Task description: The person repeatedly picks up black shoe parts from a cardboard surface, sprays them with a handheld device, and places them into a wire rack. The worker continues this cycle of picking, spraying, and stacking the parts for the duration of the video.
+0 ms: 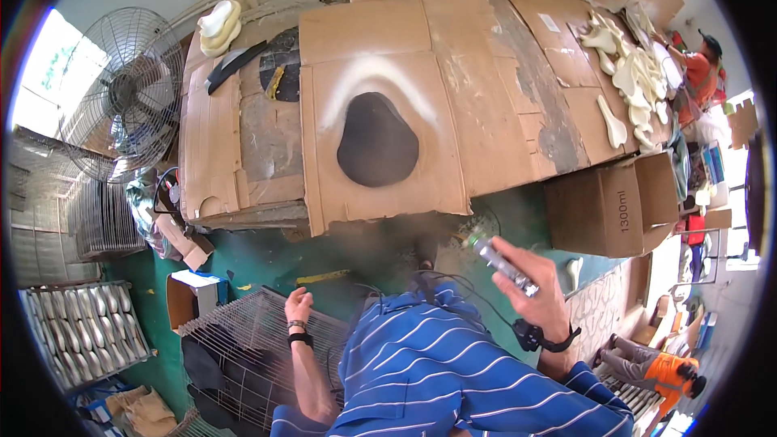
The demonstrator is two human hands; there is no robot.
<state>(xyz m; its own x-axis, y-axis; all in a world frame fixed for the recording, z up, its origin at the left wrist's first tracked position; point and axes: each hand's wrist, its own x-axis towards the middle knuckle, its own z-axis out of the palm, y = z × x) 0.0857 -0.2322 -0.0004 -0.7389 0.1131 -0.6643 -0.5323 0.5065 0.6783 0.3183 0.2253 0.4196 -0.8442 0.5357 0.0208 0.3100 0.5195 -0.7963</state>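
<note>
The spray can (503,263) was clasped in the right hand (534,287), fingers wrapped round its barrel, nozzle end raised toward the table (518,113) and held over the gap between the table's near edge and the person's striped shirt (453,364). A faint haze hung in front of the table edge there. Just beyond it, on a cardboard sheet (380,105), lay a dark dome-shaped piece (377,139), evenly dark all over, with a pale arc of overspray on the cardboard round its top. By the look of it that piece was already coated; the can was off it and not aimed squarely at it.

The left hand (298,305) hung low at the person's side, loosely curled and holding nothing, over a wire rack (243,340).

Further along the table to the right lay a heap of cream pieces (635,73), uncoated, so plenty seemed left. A fan (129,93) stood at the left, and an open box (615,206) sat by the table's right corner.
</note>
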